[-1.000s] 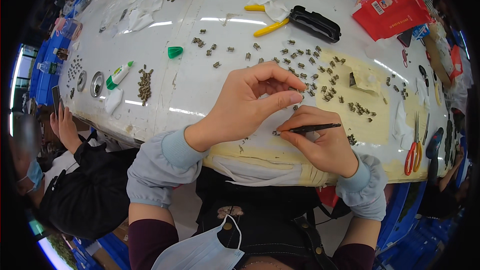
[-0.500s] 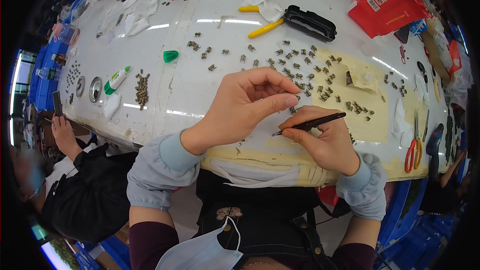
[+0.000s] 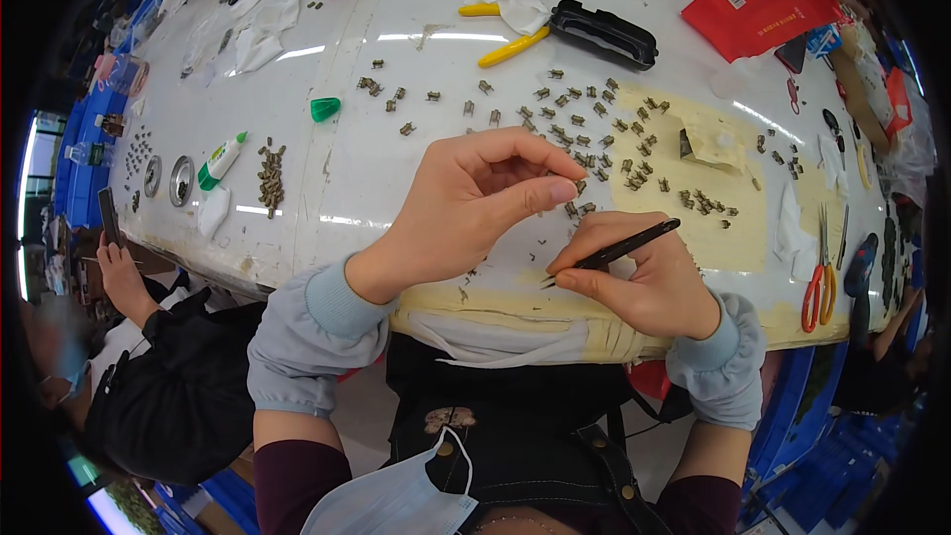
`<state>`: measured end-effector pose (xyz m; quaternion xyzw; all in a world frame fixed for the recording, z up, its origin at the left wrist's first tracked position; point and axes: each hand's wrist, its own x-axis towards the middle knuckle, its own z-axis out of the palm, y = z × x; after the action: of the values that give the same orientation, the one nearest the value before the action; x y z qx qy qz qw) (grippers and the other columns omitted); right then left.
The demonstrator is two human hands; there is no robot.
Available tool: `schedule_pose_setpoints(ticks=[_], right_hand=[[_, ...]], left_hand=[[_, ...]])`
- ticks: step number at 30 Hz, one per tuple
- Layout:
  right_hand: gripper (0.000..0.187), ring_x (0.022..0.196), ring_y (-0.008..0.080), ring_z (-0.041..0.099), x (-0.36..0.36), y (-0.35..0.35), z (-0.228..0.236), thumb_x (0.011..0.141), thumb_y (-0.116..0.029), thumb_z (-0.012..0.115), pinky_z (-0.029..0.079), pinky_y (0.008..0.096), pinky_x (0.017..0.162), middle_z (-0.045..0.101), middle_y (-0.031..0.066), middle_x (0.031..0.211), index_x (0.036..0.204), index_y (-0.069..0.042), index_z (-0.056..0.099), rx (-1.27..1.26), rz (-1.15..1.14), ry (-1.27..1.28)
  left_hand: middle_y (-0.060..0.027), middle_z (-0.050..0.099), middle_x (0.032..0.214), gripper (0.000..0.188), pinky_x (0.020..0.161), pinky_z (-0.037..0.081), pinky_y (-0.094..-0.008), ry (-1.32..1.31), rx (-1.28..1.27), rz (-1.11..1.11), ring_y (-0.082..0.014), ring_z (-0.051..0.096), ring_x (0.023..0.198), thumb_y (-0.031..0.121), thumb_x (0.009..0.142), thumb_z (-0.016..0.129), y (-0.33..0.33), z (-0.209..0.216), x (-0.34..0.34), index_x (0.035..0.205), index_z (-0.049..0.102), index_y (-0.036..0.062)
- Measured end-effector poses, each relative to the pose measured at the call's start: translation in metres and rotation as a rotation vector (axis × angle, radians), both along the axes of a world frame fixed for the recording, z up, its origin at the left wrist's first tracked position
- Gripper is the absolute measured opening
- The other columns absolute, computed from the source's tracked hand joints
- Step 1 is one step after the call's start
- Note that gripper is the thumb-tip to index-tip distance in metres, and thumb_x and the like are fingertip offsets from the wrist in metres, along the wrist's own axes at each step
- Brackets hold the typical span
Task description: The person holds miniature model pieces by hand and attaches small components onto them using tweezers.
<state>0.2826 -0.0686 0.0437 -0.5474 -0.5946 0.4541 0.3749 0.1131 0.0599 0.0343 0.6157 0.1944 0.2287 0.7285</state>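
Observation:
My left hand [image 3: 485, 183] is closed in a pinch above the table, with a small brown metal part [image 3: 581, 184] at its fingertips, mostly hidden by thumb and forefinger. Lower and to the right, my right hand [image 3: 639, 267] grips black tweezers [image 3: 630, 243] like a pen. Their pointed tips reach left over the tabletop, apart from the left hand. Beyond both hands many similar small metal parts [image 3: 578, 120] lie scattered, some on a yellowish sheet [image 3: 738, 238]. Tiny slivers lie on the table near the tweezers' tips.
Yellow-handled pliers [image 3: 513, 48] lie near a black case [image 3: 604, 35] at the back. Orange-and-red-handled scissors [image 3: 819, 292] rest at right, below a red bag [image 3: 758, 0]. At left are a glue bottle [image 3: 220, 160], a green cap [image 3: 324, 109] and a part pile [image 3: 270, 181]. Another person sits left.
The view has shifted slightly, so table things appear a little further left. Both hands keep their grips; the tweezers' tips sit slightly lower in the picture.

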Motion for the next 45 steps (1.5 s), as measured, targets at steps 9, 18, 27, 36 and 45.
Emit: schedule_pose_setpoints(ticks=[9, 18, 27, 36, 45], right_hand=[[0.007, 0.068, 0.0176, 0.06, -0.003, -0.001, -0.003, 0.078, -0.001, 0.072, 0.047, 0.0288, 0.065, 0.066, 0.0088, 0.077, 0.085, 0.0, 0.07, -0.112, 0.125, 0.05], [0.009, 0.07, 0.0169, 0.06, -0.004, -0.003, -0.006, 0.078, 0.002, 0.071, 0.047, 0.0283, 0.068, 0.067, 0.0091, 0.079, 0.087, 0.0, 0.07, -0.107, 0.127, 0.063], [0.008, 0.07, 0.0178, 0.06, -0.004, -0.003, -0.003, 0.078, 0.001, 0.071, 0.047, 0.029, 0.067, 0.067, 0.0095, 0.078, 0.086, 0.0, 0.07, -0.121, 0.133, 0.025], [0.007, 0.068, 0.0176, 0.06, -0.004, -0.003, -0.006, 0.078, 0.001, 0.071, 0.047, 0.0288, 0.066, 0.067, 0.0096, 0.078, 0.085, 0.0, 0.07, -0.12, 0.135, 0.035], [0.006, 0.062, 0.0101, 0.056, 0.006, -0.005, -0.001, 0.082, -0.002, 0.07, 0.043, 0.0242, 0.056, 0.065, 0.006, 0.077, 0.087, 0.002, 0.07, 0.041, -0.049, 0.198]], left_hand=[[-0.0073, 0.067, 0.101, 0.022, 0.078, 0.052, -0.025, 0.058, -0.035, -0.032, -0.0105, 0.062, 0.089, 0.004, 0.087, 0.068, -0.001, 0.003, 0.0, 0.108, 0.065, -0.0024], [-0.0069, 0.068, 0.1, 0.024, 0.079, 0.052, -0.0223, 0.052, -0.041, -0.045, -0.0092, 0.063, 0.088, 0.008, 0.089, 0.065, -0.002, 0.001, 0.0, 0.111, 0.066, -0.0016], [-0.0109, 0.067, 0.104, 0.027, 0.084, 0.053, -0.0276, 0.083, -0.077, -0.088, -0.0137, 0.064, 0.094, 0.003, 0.09, 0.061, 0.001, 0.005, -0.002, 0.116, 0.063, -0.003], [-0.0113, 0.067, 0.105, 0.028, 0.085, 0.052, -0.0279, 0.065, -0.074, -0.095, -0.0139, 0.064, 0.096, 0.004, 0.09, 0.06, 0.001, 0.005, -0.002, 0.117, 0.062, -0.0031], [-0.0126, 0.067, 0.105, 0.03, 0.088, 0.052, -0.0275, 0.028, -0.119, -0.125, -0.0143, 0.064, 0.096, 0.001, 0.091, 0.058, 0.0, 0.006, -0.002, 0.12, 0.06, -0.0035]])
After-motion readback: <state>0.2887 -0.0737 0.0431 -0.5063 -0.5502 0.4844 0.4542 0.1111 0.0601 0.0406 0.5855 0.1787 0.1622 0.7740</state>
